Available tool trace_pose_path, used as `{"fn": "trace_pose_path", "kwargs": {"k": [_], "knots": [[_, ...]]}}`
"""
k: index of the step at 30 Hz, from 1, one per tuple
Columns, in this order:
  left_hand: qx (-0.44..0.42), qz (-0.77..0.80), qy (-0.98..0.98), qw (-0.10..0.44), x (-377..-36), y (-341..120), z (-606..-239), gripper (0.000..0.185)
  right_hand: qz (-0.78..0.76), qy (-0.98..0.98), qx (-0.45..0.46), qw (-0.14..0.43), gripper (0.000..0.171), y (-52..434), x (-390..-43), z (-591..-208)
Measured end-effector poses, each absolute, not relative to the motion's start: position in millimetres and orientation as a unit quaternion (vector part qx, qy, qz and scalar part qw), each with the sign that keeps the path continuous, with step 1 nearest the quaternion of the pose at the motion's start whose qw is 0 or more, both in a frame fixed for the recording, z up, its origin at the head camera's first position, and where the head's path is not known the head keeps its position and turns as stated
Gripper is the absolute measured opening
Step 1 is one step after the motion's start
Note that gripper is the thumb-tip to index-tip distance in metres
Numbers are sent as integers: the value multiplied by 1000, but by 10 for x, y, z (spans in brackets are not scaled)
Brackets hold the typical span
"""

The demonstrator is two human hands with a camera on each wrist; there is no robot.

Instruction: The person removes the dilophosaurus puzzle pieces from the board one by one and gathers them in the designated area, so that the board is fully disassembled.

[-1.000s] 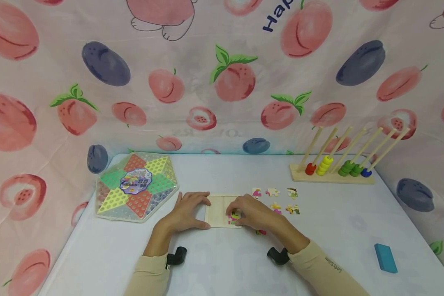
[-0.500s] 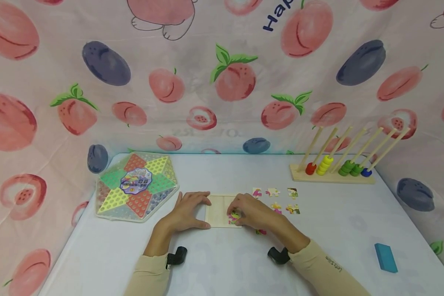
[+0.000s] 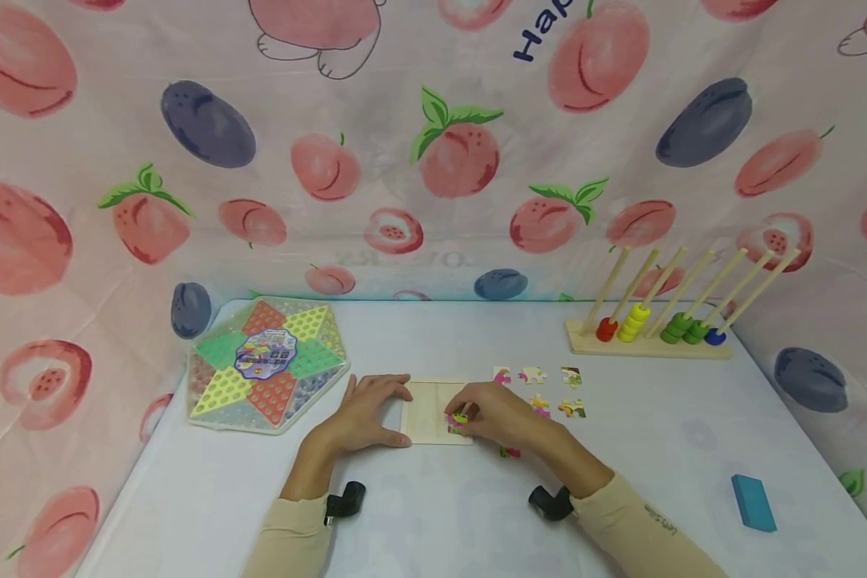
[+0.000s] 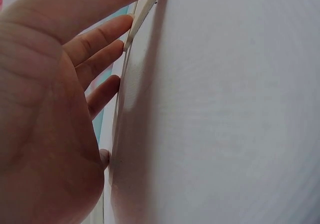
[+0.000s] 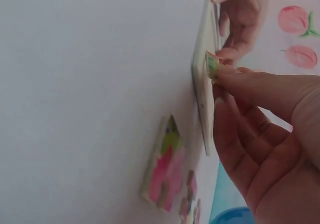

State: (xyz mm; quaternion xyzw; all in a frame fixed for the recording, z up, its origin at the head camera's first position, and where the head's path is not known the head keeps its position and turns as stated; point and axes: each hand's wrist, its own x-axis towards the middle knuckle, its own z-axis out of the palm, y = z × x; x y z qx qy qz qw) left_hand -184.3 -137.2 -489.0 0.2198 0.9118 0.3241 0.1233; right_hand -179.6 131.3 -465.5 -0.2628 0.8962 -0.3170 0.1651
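White table (image 3: 433,514): right hand (image 3: 498,413) pinches puzzle piece (image 3: 459,419) tilted over tray (image 3: 425,409).

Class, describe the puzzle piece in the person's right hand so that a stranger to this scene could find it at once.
Start at the white table and find the pale wooden puzzle tray near its middle. The puzzle piece lies at the tray's right edge, pinched by the right hand. Unlike the loose pieces beyond, it is held.

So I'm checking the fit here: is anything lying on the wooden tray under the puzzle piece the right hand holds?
Nothing visible does. The right hand pinches the puzzle piece at the wooden tray, whose open surface looks bare. The left hand rests on the tray's left edge, clear of that spot.
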Motion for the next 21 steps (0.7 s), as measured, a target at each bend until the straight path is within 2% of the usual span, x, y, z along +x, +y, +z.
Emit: {"fn": "trace_pose_path", "kwargs": {"k": [9,14,21], "knots": [[222,320,913,123,-1845,-1377,-4891,59,-387,870,-250,176,30,1516,-1869,-4528],[226,319,912,124,-1851,-1382,-4898,59,-414,861,-227,189,23,1637,-1882,-4423],[235,325,909,117,-1840,-1390,-4894,58,-425,868,-200,161,18,1874,-1877,-4349]]}}
